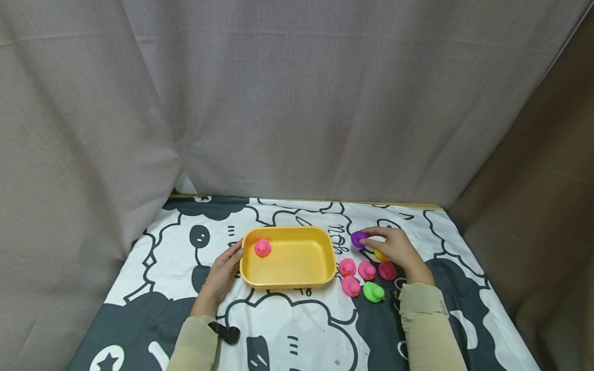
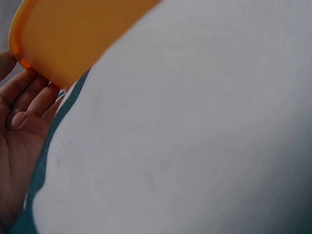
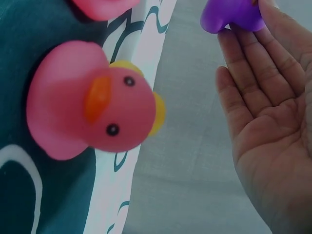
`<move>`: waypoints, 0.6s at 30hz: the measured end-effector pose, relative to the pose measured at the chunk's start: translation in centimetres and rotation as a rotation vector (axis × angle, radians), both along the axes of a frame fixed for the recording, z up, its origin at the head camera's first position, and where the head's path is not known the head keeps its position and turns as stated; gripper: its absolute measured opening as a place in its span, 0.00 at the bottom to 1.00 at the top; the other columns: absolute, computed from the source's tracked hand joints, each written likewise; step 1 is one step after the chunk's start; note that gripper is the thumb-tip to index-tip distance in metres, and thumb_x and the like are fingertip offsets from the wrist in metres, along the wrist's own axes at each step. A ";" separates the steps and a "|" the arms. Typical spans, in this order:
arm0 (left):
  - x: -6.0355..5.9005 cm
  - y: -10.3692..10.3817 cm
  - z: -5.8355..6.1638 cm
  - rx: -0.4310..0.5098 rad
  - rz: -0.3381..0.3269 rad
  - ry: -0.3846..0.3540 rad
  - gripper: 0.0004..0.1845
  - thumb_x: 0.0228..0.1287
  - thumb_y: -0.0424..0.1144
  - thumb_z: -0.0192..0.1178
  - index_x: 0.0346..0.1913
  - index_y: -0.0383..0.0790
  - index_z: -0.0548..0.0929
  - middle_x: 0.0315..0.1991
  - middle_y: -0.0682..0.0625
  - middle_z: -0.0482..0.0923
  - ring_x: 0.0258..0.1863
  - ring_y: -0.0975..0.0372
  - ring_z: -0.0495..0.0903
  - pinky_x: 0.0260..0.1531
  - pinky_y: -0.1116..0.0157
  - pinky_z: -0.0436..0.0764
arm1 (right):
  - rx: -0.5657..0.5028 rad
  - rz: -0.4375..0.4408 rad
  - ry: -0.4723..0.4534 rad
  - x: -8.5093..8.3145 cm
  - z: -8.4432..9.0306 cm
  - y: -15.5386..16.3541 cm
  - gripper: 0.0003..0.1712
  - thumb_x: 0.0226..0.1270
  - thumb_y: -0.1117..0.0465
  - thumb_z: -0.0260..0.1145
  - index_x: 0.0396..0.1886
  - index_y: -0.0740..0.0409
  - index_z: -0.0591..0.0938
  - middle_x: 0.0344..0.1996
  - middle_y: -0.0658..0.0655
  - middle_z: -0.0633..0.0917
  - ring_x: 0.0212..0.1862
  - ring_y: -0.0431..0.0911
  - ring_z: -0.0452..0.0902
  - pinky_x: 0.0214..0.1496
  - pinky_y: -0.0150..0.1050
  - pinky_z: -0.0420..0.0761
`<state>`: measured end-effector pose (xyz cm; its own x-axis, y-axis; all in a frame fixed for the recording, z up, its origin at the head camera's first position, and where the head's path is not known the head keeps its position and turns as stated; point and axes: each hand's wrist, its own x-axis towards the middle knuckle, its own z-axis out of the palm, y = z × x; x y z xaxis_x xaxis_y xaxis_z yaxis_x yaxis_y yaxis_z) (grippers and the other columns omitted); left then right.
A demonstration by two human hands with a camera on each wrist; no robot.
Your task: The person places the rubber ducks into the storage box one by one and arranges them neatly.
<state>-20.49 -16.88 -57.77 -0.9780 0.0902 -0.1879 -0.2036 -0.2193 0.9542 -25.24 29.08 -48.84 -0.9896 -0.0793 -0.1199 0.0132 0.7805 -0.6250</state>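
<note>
our right hand (image 1: 398, 248) has a fingertip grip on the purple duck (image 1: 358, 239), our flat, released left hand (image 1: 221, 275) steadies the yellow tub (image 1: 289, 280) leftward; so shallow a pinch may drop it.

The duck (image 1: 358, 239) at the right hand's (image 1: 394, 247) fingertips is purple. Under that hand's palm a yellow duck (image 1: 381, 255) peeks out. Just below the hand sit four pink ducks with orange beaks (image 1: 366, 270), the nearest (image 1: 387, 270) a deeper pink, and one bright green duck (image 1: 373, 292). The tray (image 1: 297, 278) against the left hand's (image 1: 221, 276) fingers is yellow-orange and holds another pink duck (image 1: 262, 248) with an orange beak. Both sleeves (image 1: 427, 324) are beige. Beneath both hands the cloth (image 1: 278, 330) is white with dark grey cartoon shapes outlined in black. Beyond the hands the curtain (image 1: 297, 103) is plain greyish-mauve.
</note>
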 end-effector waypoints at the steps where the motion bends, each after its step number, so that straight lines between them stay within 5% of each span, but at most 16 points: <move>1: 0.0 0.0 0.0 0.001 -0.001 0.001 0.26 0.76 0.49 0.56 0.73 0.52 0.71 0.74 0.57 0.63 0.73 0.64 0.63 0.66 0.69 0.69 | -0.002 0.002 0.004 0.0 0.0 -0.1 0.34 0.60 0.36 0.72 0.61 0.48 0.84 0.60 0.59 0.82 0.67 0.61 0.69 0.67 0.68 0.68; 18: 0.0 0.0 0.0 -0.005 0.002 -0.003 0.26 0.75 0.50 0.57 0.73 0.53 0.72 0.74 0.58 0.63 0.73 0.64 0.62 0.66 0.70 0.69 | -0.074 0.037 0.032 -0.1 0.6 -2.3 0.32 0.59 0.36 0.73 0.60 0.44 0.84 0.58 0.56 0.83 0.66 0.60 0.71 0.66 0.66 0.71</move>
<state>-20.48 -16.87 -57.78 -0.9777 0.0877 -0.1910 -0.2058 -0.2149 0.9547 -25.38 26.80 -48.25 -0.9890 -0.1234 -0.0810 -0.0356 0.7318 -0.6806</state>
